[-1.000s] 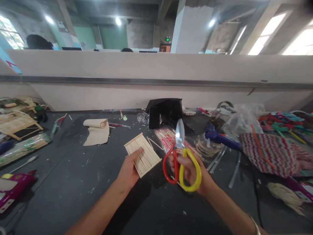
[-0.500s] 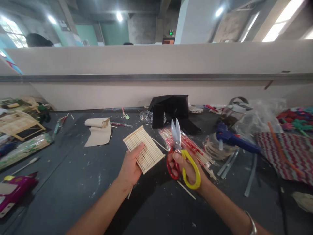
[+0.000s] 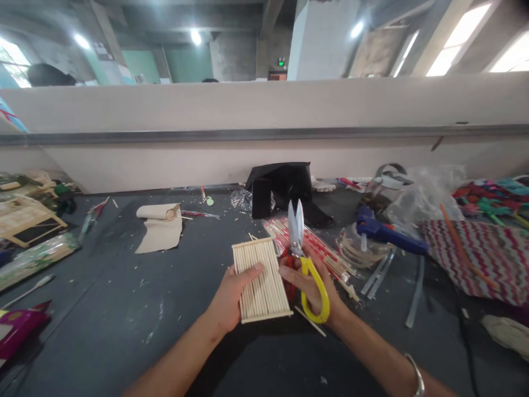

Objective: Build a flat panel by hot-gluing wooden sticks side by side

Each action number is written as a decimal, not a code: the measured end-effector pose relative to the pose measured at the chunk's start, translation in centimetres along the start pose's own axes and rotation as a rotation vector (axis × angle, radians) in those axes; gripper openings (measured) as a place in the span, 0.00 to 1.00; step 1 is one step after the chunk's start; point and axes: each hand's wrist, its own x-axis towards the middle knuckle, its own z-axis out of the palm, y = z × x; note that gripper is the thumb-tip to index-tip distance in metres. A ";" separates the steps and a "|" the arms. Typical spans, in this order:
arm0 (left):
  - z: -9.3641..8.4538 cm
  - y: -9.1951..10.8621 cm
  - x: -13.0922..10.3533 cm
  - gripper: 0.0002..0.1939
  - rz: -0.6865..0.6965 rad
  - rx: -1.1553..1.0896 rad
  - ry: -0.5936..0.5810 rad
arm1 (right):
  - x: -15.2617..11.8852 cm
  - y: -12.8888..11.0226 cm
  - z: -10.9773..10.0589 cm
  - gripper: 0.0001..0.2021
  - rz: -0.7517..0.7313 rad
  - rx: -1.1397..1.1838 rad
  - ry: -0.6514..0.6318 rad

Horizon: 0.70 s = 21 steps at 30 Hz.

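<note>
Fingers (image 3: 252,270) around stick panel (image 3: 260,278)

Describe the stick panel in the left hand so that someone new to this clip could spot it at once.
On the dark grey worktable, look at the near middle, where the person's two hands meet. The left hand grips a flat stick panel, pale sticks joined side by side. Unlike the loose red-wrapped sticks behind, it is one rigid pale rectangle, right beside the scissors.

Both forearms reach forward, left hand (image 3: 233,295) and right hand (image 3: 309,284) clenched side by side.
</note>
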 end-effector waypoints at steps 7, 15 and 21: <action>-0.3 -0.4 0.1 0.18 -0.015 0.061 -0.017 | 0.0 0.0 0.2 0.19 0.013 0.092 0.065; -0.1 -0.6 0.0 0.19 -0.032 0.116 -0.048 | 0.6 1.1 -0.3 0.15 0.073 0.232 0.057; -0.2 -0.6 -0.1 0.19 -0.042 0.121 -0.059 | 0.5 0.8 -0.4 0.15 0.044 0.136 0.048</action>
